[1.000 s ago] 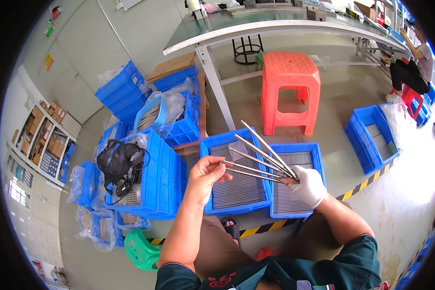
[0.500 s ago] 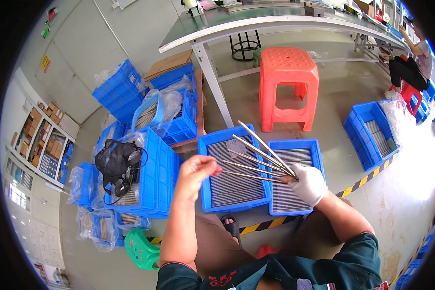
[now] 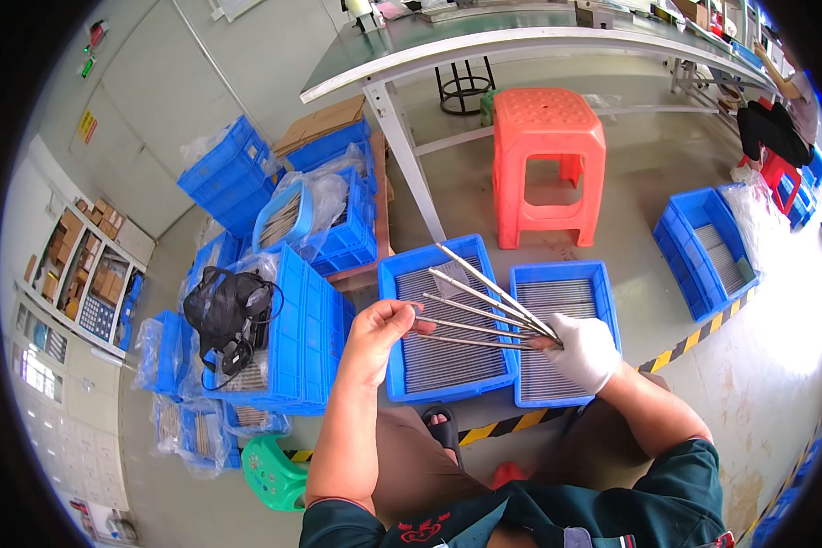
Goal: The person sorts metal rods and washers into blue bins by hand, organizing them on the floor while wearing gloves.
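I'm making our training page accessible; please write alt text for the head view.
A white-gloved right hand holds a fan of metal rods above two blue bins of similar rods, while the bare left hand is at some rod ends. A red-orange stool stands beyond the bins.

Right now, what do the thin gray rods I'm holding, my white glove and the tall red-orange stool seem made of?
The thin gray rods: probably smooth metal, given their bright highlights. The white glove: likely matte fabric, snug and shineless; weave unclear. The tall red-orange stool: apparently molded plastic, slightly glossy, with rounded edges.
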A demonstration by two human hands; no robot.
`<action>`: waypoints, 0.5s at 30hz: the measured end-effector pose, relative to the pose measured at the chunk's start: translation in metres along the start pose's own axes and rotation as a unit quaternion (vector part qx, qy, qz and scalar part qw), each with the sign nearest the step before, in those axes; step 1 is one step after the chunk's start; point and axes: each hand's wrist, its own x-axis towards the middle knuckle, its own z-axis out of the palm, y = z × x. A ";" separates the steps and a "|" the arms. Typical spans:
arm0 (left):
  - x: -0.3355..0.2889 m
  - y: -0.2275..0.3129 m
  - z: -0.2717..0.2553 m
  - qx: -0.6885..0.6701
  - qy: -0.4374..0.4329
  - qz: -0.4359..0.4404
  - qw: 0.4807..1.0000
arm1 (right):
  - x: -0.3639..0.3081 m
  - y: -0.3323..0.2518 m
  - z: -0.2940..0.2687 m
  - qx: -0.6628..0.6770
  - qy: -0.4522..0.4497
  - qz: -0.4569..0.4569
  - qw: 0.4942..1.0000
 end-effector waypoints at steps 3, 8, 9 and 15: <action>0.001 0.001 -0.003 -0.001 -0.003 -0.004 1.000 | 0.001 -0.002 0.000 -0.008 0.003 -0.006 1.000; -0.004 0.006 0.001 0.018 -0.002 0.021 1.000 | 0.003 -0.004 -0.001 -0.042 -0.016 -0.008 0.999; -0.003 0.007 0.001 0.005 -0.018 0.025 0.999 | 0.002 -0.001 0.002 -0.012 -0.018 -0.009 1.000; 0.001 0.004 -0.003 -0.055 -0.035 0.018 0.998 | 0.001 -0.005 -0.001 0.009 -0.002 -0.007 1.000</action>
